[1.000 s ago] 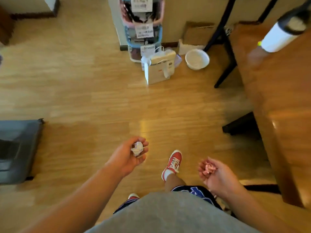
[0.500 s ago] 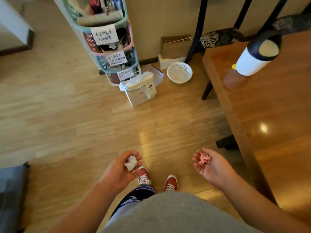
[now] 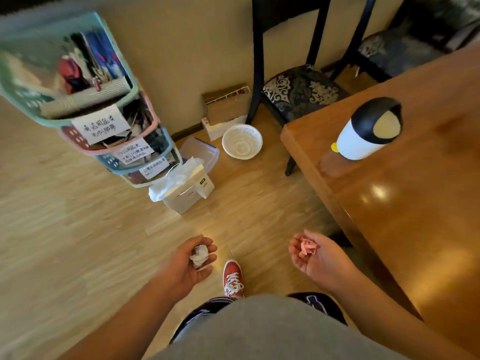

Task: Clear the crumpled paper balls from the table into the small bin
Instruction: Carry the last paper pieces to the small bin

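Note:
My left hand (image 3: 191, 261) is curled around a white crumpled paper ball (image 3: 199, 255), held palm-up over the wooden floor. My right hand (image 3: 318, 257) cups a pink crumpled paper ball (image 3: 307, 247) in its palm, just left of the table's near corner. The small bin (image 3: 363, 133), white with a black swing lid, stands near the far left corner of the brown wooden table (image 3: 415, 203), well ahead of my right hand. No paper balls show on the visible part of the table.
A white mesh basket (image 3: 242, 141), a white paper bag (image 3: 187, 190) and a cardboard box (image 3: 226, 105) sit on the floor by the wall. A stacked coloured basket rack (image 3: 85, 107) stands at left. Black chairs (image 3: 298, 92) stand beyond the table. My red shoe (image 3: 232, 278) is below.
The view has swung right and closer to the wall and table; the bin and rack appear larger. Both hands still hold their paper balls in much the same pose.

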The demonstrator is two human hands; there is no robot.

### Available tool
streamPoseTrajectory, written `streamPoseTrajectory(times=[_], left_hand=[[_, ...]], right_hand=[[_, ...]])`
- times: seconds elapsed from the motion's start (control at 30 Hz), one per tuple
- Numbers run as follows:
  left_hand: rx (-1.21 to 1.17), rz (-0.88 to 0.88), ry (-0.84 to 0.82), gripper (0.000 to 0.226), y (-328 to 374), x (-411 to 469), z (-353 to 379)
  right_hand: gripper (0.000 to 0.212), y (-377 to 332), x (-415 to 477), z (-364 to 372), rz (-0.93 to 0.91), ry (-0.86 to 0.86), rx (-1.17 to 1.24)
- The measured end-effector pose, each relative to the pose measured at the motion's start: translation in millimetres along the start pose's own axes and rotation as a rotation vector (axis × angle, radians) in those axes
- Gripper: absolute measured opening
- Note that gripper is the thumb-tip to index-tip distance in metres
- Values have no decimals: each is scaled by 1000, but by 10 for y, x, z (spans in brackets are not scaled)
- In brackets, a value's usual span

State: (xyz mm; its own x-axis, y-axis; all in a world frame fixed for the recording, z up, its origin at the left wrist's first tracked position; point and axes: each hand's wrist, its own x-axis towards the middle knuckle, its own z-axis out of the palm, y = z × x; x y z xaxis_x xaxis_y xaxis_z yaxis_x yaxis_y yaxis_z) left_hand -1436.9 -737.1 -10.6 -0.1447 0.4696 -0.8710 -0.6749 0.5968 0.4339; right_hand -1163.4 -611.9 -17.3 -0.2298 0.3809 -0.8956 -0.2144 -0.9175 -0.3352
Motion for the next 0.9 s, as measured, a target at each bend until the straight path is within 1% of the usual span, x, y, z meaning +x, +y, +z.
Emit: streamPoseTrajectory(times=[0.13,0.3,0.43,0.57,0.67,0.73,0.83,0.9], left_hand=[[155,-23,-111,20,493,279,549],[307,-57,-212,17,826,604,1484],[346,-49,-287,20,1017,794,2248],[340,-10,-304,23,1199,881,2840],[333,-1,-320,22,1319,896,3118],[311,-10,-319,24,1393,891,3228],[276,-20,-312,25,1464,876,3302],[274,-27,-289,25,1506,891,3322]], right_hand=[[23,-209,-74,-211,-85,41,144],[20,-476,-210,-541,-168,139,312],[22,-848,-210,-800,-238,157,407],[22,-1532,-189,-1061,-346,168,520],[22,-2135,-167,-1178,-483,208,510],[24,-2531,-174,-1160,-606,289,491],[25,-2974,-246,-1006,-871,469,357],[26,-3085,-225,-809,-989,539,217]])
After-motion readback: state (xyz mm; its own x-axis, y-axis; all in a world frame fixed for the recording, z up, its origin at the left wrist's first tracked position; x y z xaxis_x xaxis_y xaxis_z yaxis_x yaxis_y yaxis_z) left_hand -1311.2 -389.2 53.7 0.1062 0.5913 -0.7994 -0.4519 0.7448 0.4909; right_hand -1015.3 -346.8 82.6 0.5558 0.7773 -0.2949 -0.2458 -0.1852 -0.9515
